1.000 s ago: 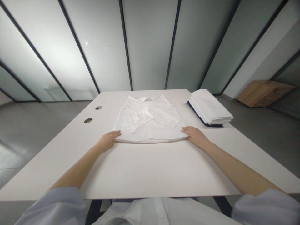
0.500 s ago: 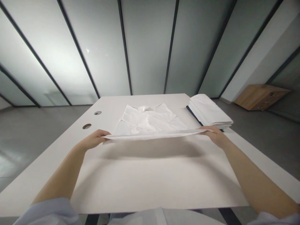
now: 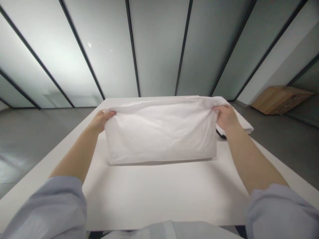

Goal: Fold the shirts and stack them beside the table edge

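A white shirt (image 3: 160, 134) is held up over the white table (image 3: 159, 192), its lower half lifted and folded away from me so it stands like a sheet. My left hand (image 3: 101, 120) pinches the shirt's upper left corner. My right hand (image 3: 225, 117) grips the upper right corner with fingers curled round the cloth. The raised cloth hides the collar end of the shirt.
A stack of folded white garments (image 3: 243, 124) on something dark lies at the table's right, just behind my right hand. A wooden cabinet (image 3: 280, 98) stands on the floor at the far right. Frosted glass panels with dark frames fill the background.
Both hands took hold of the shirt's near hem, lifted it off the table and carried it up and away from me, so the lower half now stands raised over the rest.
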Tool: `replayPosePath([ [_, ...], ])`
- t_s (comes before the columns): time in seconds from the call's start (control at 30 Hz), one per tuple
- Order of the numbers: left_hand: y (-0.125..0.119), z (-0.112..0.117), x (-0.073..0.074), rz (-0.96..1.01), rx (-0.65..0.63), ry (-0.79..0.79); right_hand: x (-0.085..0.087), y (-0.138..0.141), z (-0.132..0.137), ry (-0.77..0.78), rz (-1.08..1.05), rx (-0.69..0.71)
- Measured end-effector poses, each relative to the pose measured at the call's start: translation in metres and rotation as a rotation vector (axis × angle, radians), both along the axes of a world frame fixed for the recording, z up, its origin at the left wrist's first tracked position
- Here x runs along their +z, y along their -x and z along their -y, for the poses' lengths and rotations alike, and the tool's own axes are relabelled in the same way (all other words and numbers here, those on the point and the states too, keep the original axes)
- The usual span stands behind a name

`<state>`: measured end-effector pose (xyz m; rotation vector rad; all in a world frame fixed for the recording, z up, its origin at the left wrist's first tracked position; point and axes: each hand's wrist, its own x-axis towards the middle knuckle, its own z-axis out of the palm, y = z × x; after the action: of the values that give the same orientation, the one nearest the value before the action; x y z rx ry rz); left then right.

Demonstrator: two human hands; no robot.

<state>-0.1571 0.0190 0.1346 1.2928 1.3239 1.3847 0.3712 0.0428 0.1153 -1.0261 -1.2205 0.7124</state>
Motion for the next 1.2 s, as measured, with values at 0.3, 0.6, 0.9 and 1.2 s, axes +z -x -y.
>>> replayPosePath([
  [0.3,-0.029,-0.082,-0.078,-0.526,0.227,0.237,-0.073,0.041,-0.066,0.448,0.610,-0.311],
  [0.6,-0.059,-0.067,-0.098,-1.180,0.414,0.255,-0.103,0.066,-0.058,0.501,1.144,-0.427],
  [0.9,-0.184,-0.056,-0.102,-1.365,-0.078,0.074,-0.095,0.180,-0.054,0.144,1.402,0.008],
  [1.2,-0.154,-0.054,-0.131,-1.402,-0.057,0.245,-0.122,0.164,-0.057,0.458,1.385,-0.015],
])
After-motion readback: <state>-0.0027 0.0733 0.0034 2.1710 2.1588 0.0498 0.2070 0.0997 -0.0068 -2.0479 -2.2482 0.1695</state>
